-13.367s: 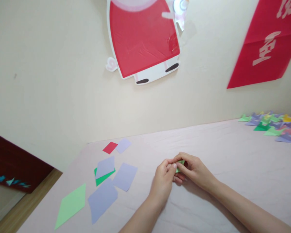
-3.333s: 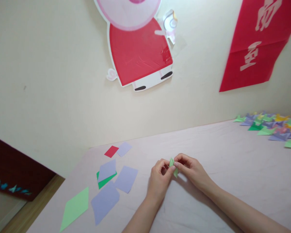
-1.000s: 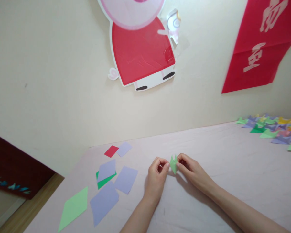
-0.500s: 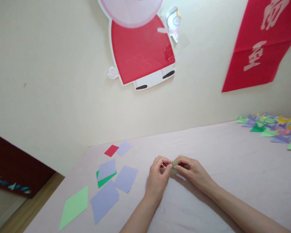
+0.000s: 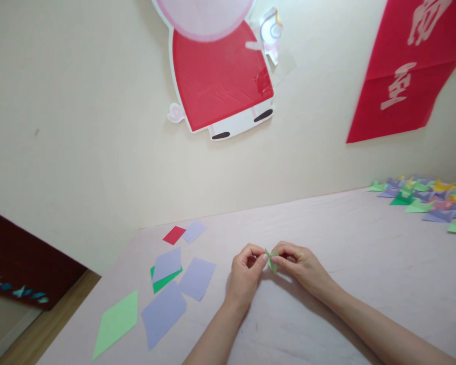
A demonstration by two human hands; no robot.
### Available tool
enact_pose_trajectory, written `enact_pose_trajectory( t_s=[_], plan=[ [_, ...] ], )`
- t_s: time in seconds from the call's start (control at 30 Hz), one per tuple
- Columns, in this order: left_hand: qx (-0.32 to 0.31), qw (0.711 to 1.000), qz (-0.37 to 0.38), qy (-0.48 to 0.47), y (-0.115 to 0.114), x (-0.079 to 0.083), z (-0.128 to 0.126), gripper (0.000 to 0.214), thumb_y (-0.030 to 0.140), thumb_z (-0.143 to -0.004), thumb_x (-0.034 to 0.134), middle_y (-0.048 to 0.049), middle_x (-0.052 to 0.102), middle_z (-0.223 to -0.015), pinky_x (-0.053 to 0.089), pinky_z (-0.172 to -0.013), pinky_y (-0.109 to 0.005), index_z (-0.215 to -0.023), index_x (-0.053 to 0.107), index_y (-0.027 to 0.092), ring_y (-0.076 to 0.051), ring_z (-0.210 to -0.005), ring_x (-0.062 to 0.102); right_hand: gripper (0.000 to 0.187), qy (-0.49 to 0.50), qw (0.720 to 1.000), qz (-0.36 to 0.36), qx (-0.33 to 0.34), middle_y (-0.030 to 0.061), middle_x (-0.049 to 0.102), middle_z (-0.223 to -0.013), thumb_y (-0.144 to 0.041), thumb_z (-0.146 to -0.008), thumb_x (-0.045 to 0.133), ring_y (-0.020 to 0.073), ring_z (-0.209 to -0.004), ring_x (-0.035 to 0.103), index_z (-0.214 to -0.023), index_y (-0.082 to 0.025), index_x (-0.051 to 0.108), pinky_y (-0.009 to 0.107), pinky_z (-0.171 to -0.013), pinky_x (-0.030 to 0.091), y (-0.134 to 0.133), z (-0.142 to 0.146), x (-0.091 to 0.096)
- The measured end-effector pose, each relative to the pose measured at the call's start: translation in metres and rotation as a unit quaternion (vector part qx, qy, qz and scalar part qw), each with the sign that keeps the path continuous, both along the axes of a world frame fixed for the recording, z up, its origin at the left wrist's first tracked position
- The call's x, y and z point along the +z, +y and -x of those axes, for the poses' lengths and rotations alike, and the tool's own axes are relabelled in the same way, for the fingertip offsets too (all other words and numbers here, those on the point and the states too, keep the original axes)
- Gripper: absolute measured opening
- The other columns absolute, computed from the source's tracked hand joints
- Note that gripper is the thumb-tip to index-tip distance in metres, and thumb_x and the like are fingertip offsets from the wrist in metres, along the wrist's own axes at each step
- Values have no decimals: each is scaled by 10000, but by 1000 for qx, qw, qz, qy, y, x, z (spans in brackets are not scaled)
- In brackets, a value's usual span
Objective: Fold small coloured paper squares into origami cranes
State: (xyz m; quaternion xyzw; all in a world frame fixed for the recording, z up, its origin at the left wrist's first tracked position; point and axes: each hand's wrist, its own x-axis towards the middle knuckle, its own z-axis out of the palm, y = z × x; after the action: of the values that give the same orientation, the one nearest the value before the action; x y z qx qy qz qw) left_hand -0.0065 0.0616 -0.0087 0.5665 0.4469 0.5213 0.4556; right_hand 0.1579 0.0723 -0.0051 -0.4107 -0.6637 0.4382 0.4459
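Note:
A small folded piece of green paper [image 5: 272, 260] is held up between my two hands above the pale table cover. My left hand [image 5: 248, 271] pinches its left side between thumb and index finger. On the other side, my right hand [image 5: 298, 263] grips it with thumb and fingertips. Pointed tips of the paper stick up between the fingers; the rest of its folds are partly hidden by them.
Flat paper sheets lie to the left: light green [image 5: 116, 324], several lavender [image 5: 165, 314], dark green [image 5: 166, 280] and red [image 5: 174, 235]. Several folded paper figures [image 5: 420, 204] stand in rows at the far right, by the wall. A red banner [image 5: 403, 76] and a cartoon cutout [image 5: 220, 76] hang on the wall.
The green paper has turned slightly between the fingers, showing more of its pointed side. My left hand has shifted a little to the left. Both hands keep their pinch.

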Motion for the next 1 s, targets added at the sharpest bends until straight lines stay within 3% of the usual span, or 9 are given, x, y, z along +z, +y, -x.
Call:
enact_pose_trajectory(
  t_s=[0.17,0.33,0.5,0.77,1.0],
  plan=[
    [8,1000,24,-1,-3,0,-5,176,334,-790,639,14,574,-701,389,-661,-249,-753,600,166,-138,-675,494,294,-24,1000,3,-10,-47,428,-623,-410,-840,565,129,-601,409,-643,-208,480,244,-579,346,-2,3,-3],
    [28,993,1,111,-7,2,-6,176,340,-832,622,17,584,-729,383,-655,-254,-762,607,179,-139,-679,497,319,-45,999,-3,-15,-56,371,-611,-444,-860,511,124,-578,349,-653,-221,416,234,-534,297,-2,4,-5],
    [37,985,-36,162,-8,4,-6,135,270,-859,590,15,577,-756,397,-695,-261,-752,577,189,-150,-726,523,335,-19,1000,4,-16,-54,385,-605,-474,-845,533,124,-575,359,-648,-216,452,238,-534,308,0,3,-3],
    [73,972,-92,202,-11,3,-9,97,193,-897,524,4,546,-824,392,-741,-277,-801,536,201,-162,-798,522,354,56,993,99,-4,-42,464,-576,-498,-743,648,129,-574,420,-598,-199,525,257,-569,341,4,1,-1],
    [51,986,-54,151,-11,4,-10,140,275,-911,535,15,546,-785,394,-705,-259,-793,538,199,-153,-757,525,305,64,995,79,-8,-42,499,-587,-453,-762,644,133,-588,445,-610,-197,577,259,-594,365,3,1,1]
  ],
)
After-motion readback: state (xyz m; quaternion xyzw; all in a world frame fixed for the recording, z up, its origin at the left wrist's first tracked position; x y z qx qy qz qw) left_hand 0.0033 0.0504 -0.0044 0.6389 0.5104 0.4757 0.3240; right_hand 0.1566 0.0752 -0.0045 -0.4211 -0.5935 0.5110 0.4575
